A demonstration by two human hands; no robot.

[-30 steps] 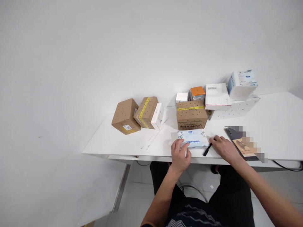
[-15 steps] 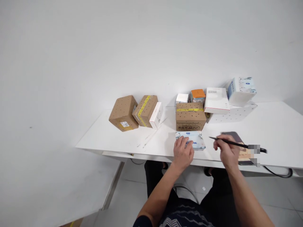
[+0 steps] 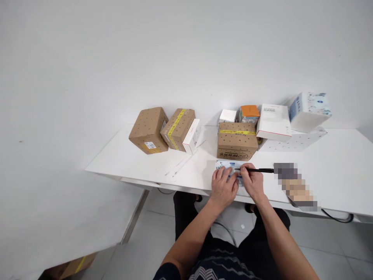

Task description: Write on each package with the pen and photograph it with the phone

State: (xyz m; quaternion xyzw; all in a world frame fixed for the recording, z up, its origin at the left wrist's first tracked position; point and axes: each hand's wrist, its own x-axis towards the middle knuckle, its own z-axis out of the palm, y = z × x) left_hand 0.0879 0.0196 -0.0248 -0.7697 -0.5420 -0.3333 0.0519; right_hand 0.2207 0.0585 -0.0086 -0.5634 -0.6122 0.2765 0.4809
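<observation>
A small white and blue tissue pack (image 3: 226, 165) lies flat near the front edge of the white table (image 3: 140, 163). My left hand (image 3: 223, 188) rests on its near left part, fingers spread over it. My right hand (image 3: 253, 182) grips a thin black pen (image 3: 256, 170), held nearly level with its tip over the pack's top. Both hands hide most of the pack. A brown cardboard box with yellow tape (image 3: 236, 141) stands just behind it.
Two brown boxes (image 3: 149, 130) (image 3: 177, 128) and a white box (image 3: 192, 136) stand at the back left. Behind the taped box are a small white box (image 3: 227, 115), an orange-topped box (image 3: 249, 113), a white flat box (image 3: 274, 122) and a tissue pack (image 3: 309, 111). A blurred item (image 3: 294, 186) lies at the right.
My right hand picked the pen up off the table, lifted it, and brought it left over the tissue pack. My left hand stayed on the pack.
</observation>
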